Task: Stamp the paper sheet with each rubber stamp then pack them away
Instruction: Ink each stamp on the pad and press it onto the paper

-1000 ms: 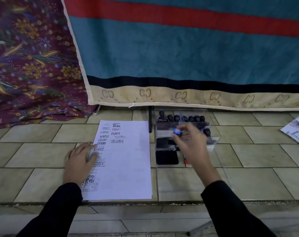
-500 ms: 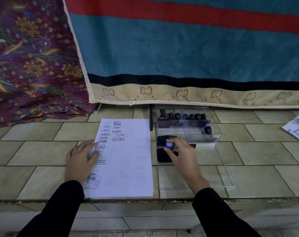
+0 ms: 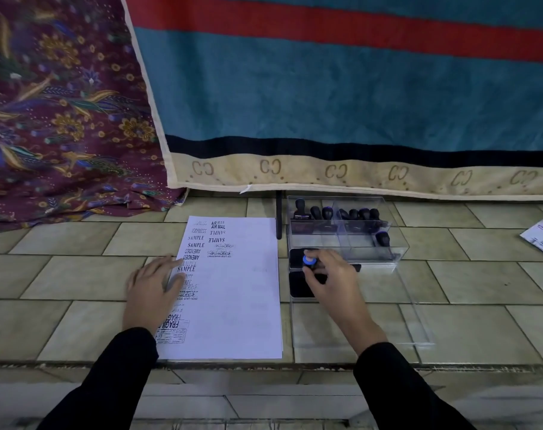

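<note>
Hanging behind the work area: teal blanket (image 3: pixel 341 97) with a red stripe and cream hem, and a maroon floral cloth (image 3: pixel 62 103) to its left. Tiled floor (image 3: pixel 62 274) below, ending in a step edge near the camera.

Paper (image 3: pixel 233 290) lies flat on the tiles, centre-left, long side running away from the viewer. Black impressions down its left portion: AIR MAIL, EXPRESS, SAMPLE, AMENDED, FRAGILE, some upside down. Right portion mostly blank.

Clear box (image 3: pixel 347 231) just right of the paper's far end, divided into compartments, holding a row of black-handled stamps (image 3: pixel 341 214) standing upright. Its clear lid (image 3: pixel 388 305) lies flat on the tiles in front of it.

Ink pad (image 3: pixel 299 283), black, open, between paper and lid.

Left hand (image 3: pixel 153 288): open, flat, palm down on the paper's left edge, fingers spread.

Right hand (image 3: pixel 332 280): fingers closed around a stamp (image 3: pixel 308 261) with a blue-ringed handle top, held upright over the ink pad; contact with the pad cannot be told.
</note>
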A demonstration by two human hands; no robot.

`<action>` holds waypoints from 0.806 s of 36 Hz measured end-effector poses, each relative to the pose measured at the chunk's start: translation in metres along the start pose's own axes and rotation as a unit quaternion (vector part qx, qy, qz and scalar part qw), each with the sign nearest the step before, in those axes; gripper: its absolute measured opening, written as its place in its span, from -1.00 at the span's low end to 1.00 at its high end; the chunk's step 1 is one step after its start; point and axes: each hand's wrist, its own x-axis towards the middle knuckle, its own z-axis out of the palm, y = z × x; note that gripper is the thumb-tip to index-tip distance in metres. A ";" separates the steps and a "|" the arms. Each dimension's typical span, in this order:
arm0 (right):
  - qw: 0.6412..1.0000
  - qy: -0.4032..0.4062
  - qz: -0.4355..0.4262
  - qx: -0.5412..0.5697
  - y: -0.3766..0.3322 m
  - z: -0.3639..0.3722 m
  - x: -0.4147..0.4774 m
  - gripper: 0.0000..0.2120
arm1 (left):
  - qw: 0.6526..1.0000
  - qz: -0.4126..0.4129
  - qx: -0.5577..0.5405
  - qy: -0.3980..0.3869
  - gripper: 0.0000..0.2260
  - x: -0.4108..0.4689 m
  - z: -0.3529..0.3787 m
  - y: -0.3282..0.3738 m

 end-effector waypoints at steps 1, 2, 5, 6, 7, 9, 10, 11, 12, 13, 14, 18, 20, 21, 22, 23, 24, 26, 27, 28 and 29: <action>1.000 0.005 -0.013 0.007 -0.004 0.002 0.003 -0.80 | 1.000 -0.001 -0.002 -0.001 -0.68 0.000 0.000 0.000; 1.000 0.009 -0.025 0.016 -0.009 0.005 0.007 -0.81 | 1.000 -0.003 -0.004 -0.002 -0.66 0.000 -0.001 0.001; 0.998 0.004 -0.045 0.041 -0.026 0.021 0.020 -0.82 | 1.000 -0.004 -0.004 -0.003 -0.70 0.000 0.000 0.000; 0.998 -0.002 -0.050 0.046 -0.032 0.029 0.024 -0.82 | 1.000 -0.007 -0.003 -0.004 -0.70 -0.001 0.000 0.000; 0.997 -0.009 -0.054 0.053 -0.037 0.036 0.030 -0.82 | 1.000 -0.009 -0.004 -0.006 -0.69 -0.001 0.000 0.000; 0.995 -0.031 -0.056 0.071 -0.049 0.051 0.040 -0.85 | 1.000 -0.010 -0.005 -0.011 -0.66 -0.001 0.000 0.000; 0.995 -0.044 -0.054 0.077 -0.055 0.059 0.045 -0.86 | 1.000 -0.010 -0.004 -0.011 -0.64 -0.001 -0.001 0.001; 0.994 -0.057 -0.051 0.078 -0.060 0.067 0.050 -0.88 | 1.000 -0.009 -0.001 -0.010 -0.64 0.000 -0.001 0.001; 0.994 -0.070 -0.047 0.076 -0.065 0.075 0.055 -0.89 | 1.000 -0.008 0.002 -0.009 -0.63 0.000 -0.001 0.002; 0.993 -0.084 -0.042 0.071 -0.069 0.082 0.060 -0.90 | 1.000 -0.009 0.005 -0.009 -0.62 0.000 -0.002 0.002; 0.992 -0.097 -0.038 0.065 -0.072 0.089 0.064 -0.91 | 1.000 -0.009 0.006 -0.008 -0.62 0.000 -0.002 0.003; 0.990 -0.127 -0.025 0.057 -0.077 0.110 0.074 -0.92 | 1.000 -0.010 0.003 -0.009 -0.61 0.001 -0.001 0.002; 0.989 -0.139 -0.027 0.044 -0.077 0.118 0.076 -0.92 | 1.000 -0.013 0.001 -0.013 -0.62 0.001 -0.001 0.001; 0.988 -0.143 -0.031 0.038 -0.076 0.121 0.076 -0.92 | 1.000 -0.014 0.002 -0.015 -0.62 0.001 -0.001 0.000; 0.988 -0.147 -0.035 0.033 -0.076 0.123 0.077 -0.91 | 1.000 -0.014 0.003 -0.016 -0.63 0.001 -0.001 -0.001; 0.987 -0.151 -0.039 0.028 -0.077 0.126 0.077 -0.90 | 1.000 -0.013 0.005 -0.015 -0.63 0.001 0.000 -0.001; 0.987 -0.155 -0.040 0.025 -0.077 0.127 0.077 -0.90 | 1.000 -0.011 0.005 -0.013 -0.63 0.001 0.000 -0.001; 0.985 -0.164 -0.045 0.025 -0.079 0.129 0.078 -0.89 | 1.000 -0.010 0.005 -0.011 -0.64 0.001 0.000 -0.001; 0.985 -0.165 -0.049 0.025 -0.080 0.130 0.077 -0.89 | 1.000 -0.011 0.005 -0.010 -0.64 0.001 0.000 -0.001; 0.984 -0.166 -0.053 0.025 -0.080 0.130 0.077 -0.89 | 1.000 -0.012 0.005 -0.010 -0.64 0.001 0.000 -0.001; 0.984 -0.167 -0.056 0.026 -0.081 0.131 0.077 -0.89 | 1.000 -0.012 0.006 -0.011 -0.64 0.001 0.000 -0.001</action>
